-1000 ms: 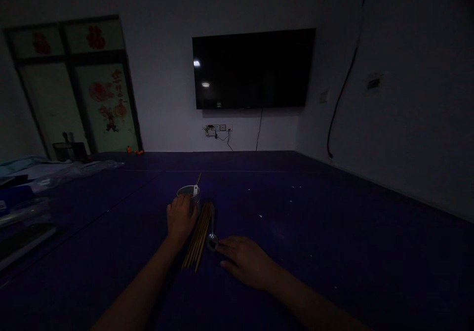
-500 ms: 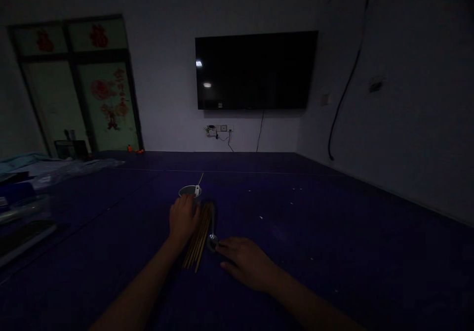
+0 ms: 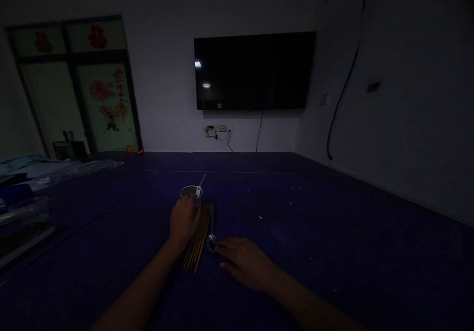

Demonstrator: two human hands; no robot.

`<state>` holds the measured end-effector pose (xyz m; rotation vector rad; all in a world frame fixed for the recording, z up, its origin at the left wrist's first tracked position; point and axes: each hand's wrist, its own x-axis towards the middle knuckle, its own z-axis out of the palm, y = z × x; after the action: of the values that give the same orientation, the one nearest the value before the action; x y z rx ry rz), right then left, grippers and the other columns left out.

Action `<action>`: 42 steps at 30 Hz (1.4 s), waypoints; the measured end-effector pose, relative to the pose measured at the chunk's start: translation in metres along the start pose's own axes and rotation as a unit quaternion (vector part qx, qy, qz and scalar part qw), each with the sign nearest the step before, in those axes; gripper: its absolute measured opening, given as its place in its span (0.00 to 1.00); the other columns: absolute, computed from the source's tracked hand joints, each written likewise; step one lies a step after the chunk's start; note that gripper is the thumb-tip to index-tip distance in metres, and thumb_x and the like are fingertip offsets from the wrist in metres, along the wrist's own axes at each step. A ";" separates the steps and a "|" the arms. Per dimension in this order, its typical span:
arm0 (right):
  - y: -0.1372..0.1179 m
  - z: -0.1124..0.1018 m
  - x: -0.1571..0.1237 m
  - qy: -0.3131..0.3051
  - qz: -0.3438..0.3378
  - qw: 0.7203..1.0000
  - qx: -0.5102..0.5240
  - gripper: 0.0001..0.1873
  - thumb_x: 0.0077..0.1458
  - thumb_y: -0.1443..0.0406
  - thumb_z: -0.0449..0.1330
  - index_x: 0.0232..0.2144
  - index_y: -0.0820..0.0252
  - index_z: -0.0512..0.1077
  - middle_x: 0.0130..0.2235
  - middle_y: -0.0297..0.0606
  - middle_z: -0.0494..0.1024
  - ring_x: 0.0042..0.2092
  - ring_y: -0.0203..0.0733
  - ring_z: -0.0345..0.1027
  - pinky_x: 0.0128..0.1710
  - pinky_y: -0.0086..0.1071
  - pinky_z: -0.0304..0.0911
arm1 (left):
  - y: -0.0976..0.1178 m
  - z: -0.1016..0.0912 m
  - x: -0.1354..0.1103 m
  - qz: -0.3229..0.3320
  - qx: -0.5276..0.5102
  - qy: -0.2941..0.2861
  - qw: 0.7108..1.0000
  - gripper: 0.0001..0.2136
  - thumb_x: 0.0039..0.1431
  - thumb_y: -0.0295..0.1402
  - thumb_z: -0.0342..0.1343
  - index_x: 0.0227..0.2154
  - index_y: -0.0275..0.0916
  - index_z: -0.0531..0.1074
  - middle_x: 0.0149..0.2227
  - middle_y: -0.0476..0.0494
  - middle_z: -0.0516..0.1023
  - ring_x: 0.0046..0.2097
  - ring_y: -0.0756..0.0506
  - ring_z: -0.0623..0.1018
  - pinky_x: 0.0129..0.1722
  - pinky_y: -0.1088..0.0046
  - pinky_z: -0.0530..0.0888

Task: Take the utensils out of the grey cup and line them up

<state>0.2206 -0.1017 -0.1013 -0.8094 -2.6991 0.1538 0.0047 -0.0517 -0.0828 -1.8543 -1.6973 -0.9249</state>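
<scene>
My left hand (image 3: 184, 220) is closed at the near side of a pale, round-rimmed cup (image 3: 188, 190), which it partly hides. A thin stick and a white handle with a hole (image 3: 198, 191) stick up out of the cup. Just right of that hand, several wooden chopsticks (image 3: 199, 242) lie side by side. Beside them a metal spoon (image 3: 212, 242) lies with its bowl toward me. My right hand (image 3: 244, 262) rests low with its fingers stretched out, the fingertips at the edge of the spoon's bowl.
The surface is dark purple-blue (image 3: 266, 291) with small white scraps on the right. A phone-like flat object (image 3: 27, 239) and clear plastic wrapping (image 3: 79, 170) lie on the left. Small orange things (image 3: 138, 151) sit at the back. A television (image 3: 255, 71) hangs on the wall.
The view has shifted very slightly. The cup and the stick in it have moved a little to the right under my left hand. My right hand stays by the spoon.
</scene>
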 end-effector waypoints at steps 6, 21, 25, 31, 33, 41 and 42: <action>-0.003 -0.003 0.000 0.000 0.010 1.000 -0.001 0.21 0.59 0.61 0.52 0.55 0.57 0.65 0.55 0.41 0.69 0.55 0.46 0.62 0.53 0.40 0.57 | 0.003 -0.001 -0.002 0.012 -0.013 0.010 1.000 0.13 0.60 0.32 0.47 0.46 0.37 0.67 0.45 0.40 0.73 0.45 0.41 0.71 0.45 0.65 0.68; 0.000 0.000 0.000 0.006 -0.001 1.000 -0.001 0.21 0.59 0.61 0.52 0.54 0.57 0.65 0.54 0.42 0.70 0.53 0.46 0.64 0.53 0.39 0.57 | 0.013 0.016 -0.009 0.072 -0.119 0.010 0.990 0.09 0.61 0.31 0.46 0.36 0.39 0.72 0.38 0.42 0.73 0.40 0.44 0.72 0.41 0.67 0.70; 0.001 0.000 0.000 0.005 0.002 1.000 0.000 0.21 0.59 0.61 0.52 0.55 0.56 0.65 0.55 0.42 0.70 0.54 0.46 0.63 0.53 0.40 0.56 | 0.008 0.017 -0.008 0.041 -0.141 -0.001 0.989 0.11 0.62 0.32 0.44 0.35 0.37 0.72 0.37 0.41 0.73 0.40 0.45 0.72 0.40 0.67 0.71; 0.002 0.002 0.000 0.001 0.002 1.000 0.003 0.21 0.59 0.61 0.52 0.55 0.55 0.64 0.55 0.41 0.70 0.54 0.46 0.63 0.53 0.40 0.56 | 0.009 0.014 -0.008 0.027 -0.148 0.000 0.989 0.10 0.61 0.31 0.45 0.35 0.38 0.71 0.37 0.41 0.73 0.40 0.44 0.72 0.40 0.67 0.71; 0.001 0.001 0.000 0.002 -0.001 1.000 0.003 0.22 0.59 0.61 0.52 0.55 0.55 0.64 0.55 0.41 0.70 0.54 0.46 0.63 0.53 0.40 0.56 | 0.008 0.015 -0.007 0.026 -0.153 0.011 0.988 0.10 0.61 0.30 0.45 0.35 0.37 0.71 0.37 0.41 0.73 0.40 0.45 0.73 0.40 0.68 0.71; 0.000 0.000 0.000 -0.002 0.001 1.000 0.009 0.22 0.59 0.61 0.51 0.55 0.56 0.64 0.55 0.41 0.69 0.55 0.46 0.61 0.55 0.40 0.55 | -0.005 0.013 -0.002 0.011 -0.148 0.083 0.985 0.09 0.62 0.30 0.44 0.35 0.38 0.70 0.36 0.41 0.73 0.40 0.43 0.73 0.39 0.65 0.71; 0.000 0.000 0.000 -0.002 0.001 1.000 0.009 0.22 0.59 0.62 0.52 0.55 0.56 0.64 0.55 0.41 0.69 0.55 0.46 0.61 0.55 0.40 0.55 | -0.007 0.013 -0.001 0.009 -0.146 0.090 0.985 0.09 0.62 0.31 0.44 0.35 0.38 0.70 0.36 0.41 0.73 0.40 0.43 0.73 0.39 0.65 0.71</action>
<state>0.2207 -0.1014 -0.1018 -0.8070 -2.6963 0.1794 0.0002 -0.0422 -0.0925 -1.8940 -1.4974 -1.3503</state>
